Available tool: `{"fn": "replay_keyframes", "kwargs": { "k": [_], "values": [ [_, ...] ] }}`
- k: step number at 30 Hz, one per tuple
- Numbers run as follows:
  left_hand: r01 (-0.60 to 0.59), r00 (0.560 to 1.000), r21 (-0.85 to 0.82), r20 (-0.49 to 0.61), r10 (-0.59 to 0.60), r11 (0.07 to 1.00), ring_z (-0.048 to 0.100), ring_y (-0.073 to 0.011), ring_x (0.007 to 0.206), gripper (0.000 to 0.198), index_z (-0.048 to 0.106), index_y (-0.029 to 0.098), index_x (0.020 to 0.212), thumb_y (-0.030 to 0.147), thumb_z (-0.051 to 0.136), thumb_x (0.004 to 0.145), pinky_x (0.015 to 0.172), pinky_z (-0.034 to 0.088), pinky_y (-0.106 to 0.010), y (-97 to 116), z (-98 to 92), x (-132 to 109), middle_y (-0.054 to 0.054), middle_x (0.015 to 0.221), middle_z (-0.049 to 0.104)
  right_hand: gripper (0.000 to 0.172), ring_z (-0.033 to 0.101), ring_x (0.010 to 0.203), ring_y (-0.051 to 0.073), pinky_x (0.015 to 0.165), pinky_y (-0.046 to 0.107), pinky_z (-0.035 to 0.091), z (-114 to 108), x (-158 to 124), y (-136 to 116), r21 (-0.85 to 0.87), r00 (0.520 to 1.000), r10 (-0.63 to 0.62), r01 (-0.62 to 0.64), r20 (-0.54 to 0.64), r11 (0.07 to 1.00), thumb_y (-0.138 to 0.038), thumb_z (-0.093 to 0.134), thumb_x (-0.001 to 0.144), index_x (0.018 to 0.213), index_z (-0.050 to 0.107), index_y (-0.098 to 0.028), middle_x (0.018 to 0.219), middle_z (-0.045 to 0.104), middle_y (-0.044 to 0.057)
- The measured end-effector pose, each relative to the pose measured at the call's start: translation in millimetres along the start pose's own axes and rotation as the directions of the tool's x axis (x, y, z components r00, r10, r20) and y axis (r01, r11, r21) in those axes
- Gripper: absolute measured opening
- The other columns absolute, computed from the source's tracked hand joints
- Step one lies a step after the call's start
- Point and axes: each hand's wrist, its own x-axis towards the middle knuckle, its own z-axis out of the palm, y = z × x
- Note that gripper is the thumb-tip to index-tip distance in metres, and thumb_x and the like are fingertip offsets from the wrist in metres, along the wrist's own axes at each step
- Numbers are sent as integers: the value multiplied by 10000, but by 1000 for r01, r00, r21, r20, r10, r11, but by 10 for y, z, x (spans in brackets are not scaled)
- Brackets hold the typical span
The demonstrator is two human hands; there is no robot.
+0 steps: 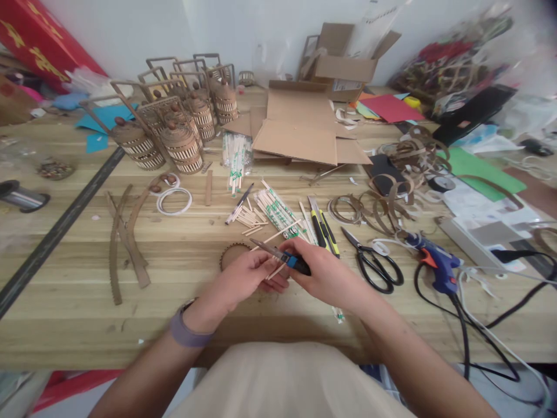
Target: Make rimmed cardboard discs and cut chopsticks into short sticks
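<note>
My left hand [248, 277] is closed around thin wooden chopsticks [287, 230], which stick out up and to the right past its fingers. My right hand [326, 273] grips a knife [298, 264] with a blue and black handle. Its narrow blade points up and left, lying across the chopsticks close to my left thumb. Partly hidden behind my left hand is a round brown cardboard piece [232, 253] with a notched rim. Just beyond the hands lie short cut stick pieces [249, 218], a pen [240, 203] and wrapped chopsticks [275, 209].
Black-handled scissors [375, 264], yellow-black box cutters [324, 226] and a blue glue gun [439, 267] with trailing cords lie to the right. Cardboard strips [126, 238] and a tape roll [174, 201] are left. Lantern-like woven pieces [180, 145] and flattened cardboard [300, 128] stand behind.
</note>
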Motion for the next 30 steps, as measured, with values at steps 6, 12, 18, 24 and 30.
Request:
{"fn": "replay_keyframes", "kwargs": {
  "k": [6, 12, 18, 24, 30],
  "values": [
    [17, 999, 2, 39, -17, 1000, 701, -195, 659, 501, 608, 176, 811, 666, 669, 730, 634, 524, -294, -33, -5, -5, -45, 683, 716, 266, 653, 939, 188, 809, 301, 475, -1, 20, -9, 73, 1000, -20, 18, 24, 997, -160, 564, 836, 1096, 572, -217, 1045, 707, 46],
    [42, 989, -1, 144, -42, 999, 685, -178, 640, 531, 611, 172, 740, 693, 694, 681, 620, 513, -278, -38, -12, -28, -47, 681, 714, 229, 646, 952, 189, 843, 322, 491, -1, 37, 21, 99, 996, -50, 43, 68, 994, -177, 576, 847, 1070, 593, -226, 1028, 694, 35],
    [79, 997, -172, 33, -74, 982, 686, -175, 697, 520, 650, 147, 820, 633, 753, 667, 668, 506, -277, -69, -24, -15, -47, 747, 716, 417, 493, 1257, 251, 1028, 452, 440, 94, 21, 118, 39, 970, -123, 134, -208, 990, -238, 636, 842, 1238, 508, -231, 1300, 508, 124],
    [8, 997, -363, -67, -35, 932, 635, -125, 666, 309, 661, 167, 818, 421, 789, 696, 660, 485, -231, -45, 71, 24, 4, 735, 698, 559, 476, 1285, 299, 1043, 489, 456, 265, -51, 97, -22, 963, -126, 124, -239, 992, -270, 756, 752, 1247, 498, -235, 1296, 419, 133],
    [-34, 993, -402, -113, -12, 915, 630, -142, 689, 270, 667, 158, 814, 366, 778, 683, 643, 467, -237, -81, 191, 21, -13, 748, 698, 538, 565, 1167, 285, 899, 426, 564, 369, -38, 134, -64, 939, -159, 147, -306, 987, -171, 706, 749, 1244, 502, -230, 1272, 418, 134]
  ]
}}
